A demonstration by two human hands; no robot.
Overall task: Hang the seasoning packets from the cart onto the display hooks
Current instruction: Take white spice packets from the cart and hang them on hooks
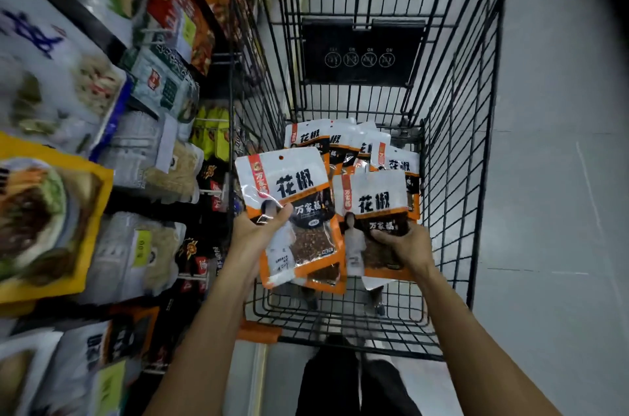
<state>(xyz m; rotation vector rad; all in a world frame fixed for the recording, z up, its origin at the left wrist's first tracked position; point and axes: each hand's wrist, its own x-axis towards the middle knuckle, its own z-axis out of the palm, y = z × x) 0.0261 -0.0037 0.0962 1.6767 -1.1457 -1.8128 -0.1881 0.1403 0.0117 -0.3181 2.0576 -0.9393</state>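
Nearest, trousers (357, 381): dark, at the bottom edge, just short of the cart's near end.
Left hand (258, 228): grasping a white-and-orange seasoning packet (289, 197) by its lower left, thumb across the front and fingers behind. The packet is upright above the cart's near left, and another packet's edge shows behind it.
Right hand (398, 242): fingers curled over the lower part of a second packet (374, 208), held just right of the first, their edges overlapping.
Cart (459, 150): a black wire basket running from near to far, right of the shelving.
Cart contents: a loose pile of matching packets (360, 143) lying at the far side of the hands, overlapping one another. Wire floor shows under the hands.
Far end of cart: a black flap (360, 54) with four white round icons.
Left side: display hooks (208, 191) carrying black, yellow-green and clear bagged goods, blurred. A large yellow bag (51, 221) lies nearest.
Right side: pale grey floor (551, 177).
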